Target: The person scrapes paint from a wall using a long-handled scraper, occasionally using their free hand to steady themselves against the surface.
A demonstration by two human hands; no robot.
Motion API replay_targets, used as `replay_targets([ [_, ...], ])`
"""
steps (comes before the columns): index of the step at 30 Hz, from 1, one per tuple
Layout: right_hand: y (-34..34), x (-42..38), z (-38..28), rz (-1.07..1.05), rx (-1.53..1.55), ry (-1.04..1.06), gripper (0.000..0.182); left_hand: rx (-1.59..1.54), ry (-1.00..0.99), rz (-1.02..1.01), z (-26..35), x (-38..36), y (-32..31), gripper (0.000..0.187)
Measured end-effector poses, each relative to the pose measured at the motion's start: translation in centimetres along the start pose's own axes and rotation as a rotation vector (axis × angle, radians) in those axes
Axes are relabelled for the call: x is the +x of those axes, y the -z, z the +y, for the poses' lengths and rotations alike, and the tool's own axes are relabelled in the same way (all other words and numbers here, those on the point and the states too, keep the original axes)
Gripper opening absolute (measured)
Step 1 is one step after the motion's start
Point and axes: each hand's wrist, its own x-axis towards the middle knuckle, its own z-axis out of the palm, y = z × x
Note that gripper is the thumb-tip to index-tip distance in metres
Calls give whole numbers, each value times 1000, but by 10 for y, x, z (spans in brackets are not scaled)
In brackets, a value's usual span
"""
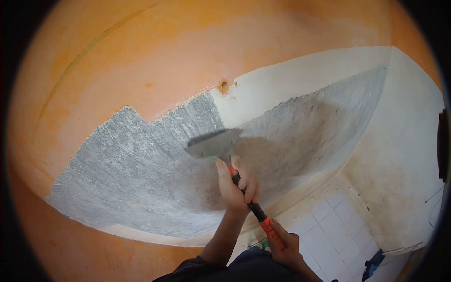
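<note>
A wide metal scraper blade (213, 143) lies flat against the wall, at the edge where white coating (291, 84) meets a scraped grey patch (136, 174). My left hand (235, 185) grips the scraper's black and red handle (256, 211) just below the blade, with the index finger stretched toward the metal. My right hand (284, 244) is closed around the red lower end of the same handle. Both arms come up from the bottom of the view.
The orange painted wall (141, 56) has a small hole (223, 86) near the paint edge. A white side wall (404, 155) meets it in a corner on the right. White floor tiles (333, 235) lie below, with a blue object (373, 263) on them.
</note>
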Motion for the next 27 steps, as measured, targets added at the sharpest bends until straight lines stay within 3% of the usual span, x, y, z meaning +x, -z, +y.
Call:
replay_targets([
  [20,7,0,-7,6,44,7,49,-92,42,-6,-6,-4,7,48],
  [27,8,6,-15,12,34,3,48,-167,16,-153,-1,10,2,48],
])
